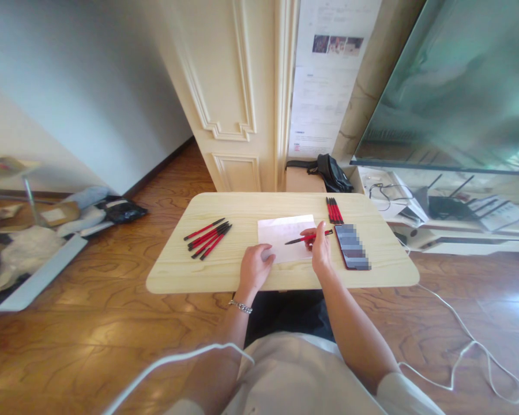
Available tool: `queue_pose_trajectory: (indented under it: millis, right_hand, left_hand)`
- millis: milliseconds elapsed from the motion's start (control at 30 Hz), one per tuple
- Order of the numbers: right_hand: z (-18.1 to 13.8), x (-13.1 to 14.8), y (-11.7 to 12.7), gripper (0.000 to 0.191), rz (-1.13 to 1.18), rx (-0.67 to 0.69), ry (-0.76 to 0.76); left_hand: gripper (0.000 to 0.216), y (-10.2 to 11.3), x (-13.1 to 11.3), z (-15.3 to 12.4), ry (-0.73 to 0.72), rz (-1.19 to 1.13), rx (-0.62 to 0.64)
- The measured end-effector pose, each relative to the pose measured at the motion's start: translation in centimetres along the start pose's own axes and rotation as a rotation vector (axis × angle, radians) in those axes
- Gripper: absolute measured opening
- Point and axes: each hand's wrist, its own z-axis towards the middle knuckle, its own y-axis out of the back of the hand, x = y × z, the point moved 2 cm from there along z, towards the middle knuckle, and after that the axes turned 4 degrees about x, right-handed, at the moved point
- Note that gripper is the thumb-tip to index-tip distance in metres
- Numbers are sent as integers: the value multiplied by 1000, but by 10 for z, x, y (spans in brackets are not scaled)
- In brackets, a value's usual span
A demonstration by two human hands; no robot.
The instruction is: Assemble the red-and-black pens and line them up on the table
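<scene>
A white sheet of paper (285, 228) lies on the pale wooden table (173, 271), with faint marks too small to read. At its lower left corner, my left hand (255, 266) holds the sheet, fingers bent and thumb on the paper. My right hand (321, 249) is closed around a red pen (308, 237) with black ends, held nearly level above the sheet's right side, its dark tip pointing left. Several similar red-and-black pens (210, 237) lie in a loose slanted pile on the left. Another row of pens (334, 211) sits side by side at the back right.
To the right of my right hand lies a phone (351, 248), its screen partly pixelated. A black bag (333, 173) rests beyond the table's back edge. A white cable (454, 328) trails across the floor on the right; another cable (185, 356) crosses before my left forearm.
</scene>
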Motion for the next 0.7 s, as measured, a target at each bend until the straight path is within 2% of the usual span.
queue_pose_trajectory:
  millis: [67, 200, 267, 367, 567, 700]
  right_hand:
    - [-5, -4, -2, 63, -87, 24, 8]
    - [-9, -13, -8, 54, -58, 219, -154]
    - [-9, -16, -10, 43, -124, 250, -110]
    - [-8, -22, -10, 33, -293, 216, 30]
    - [-8, -30, -15, 28, -452, 309, 55]
    - [-12, -24, -15, 20, -592, 295, 135]
  left_hand:
    - [22, 0, -2, 0, -3, 21, 2]
    - [22, 1, -4, 1, -15, 39, 3]
    - [22, 2, -5, 1, -25, 36, 2]
    - [21, 2, -5, 1, -32, 26, -1]
    - [20, 1, -5, 2, -33, 22, 4]
    - [20, 0, -4, 2, -43, 26, 5]
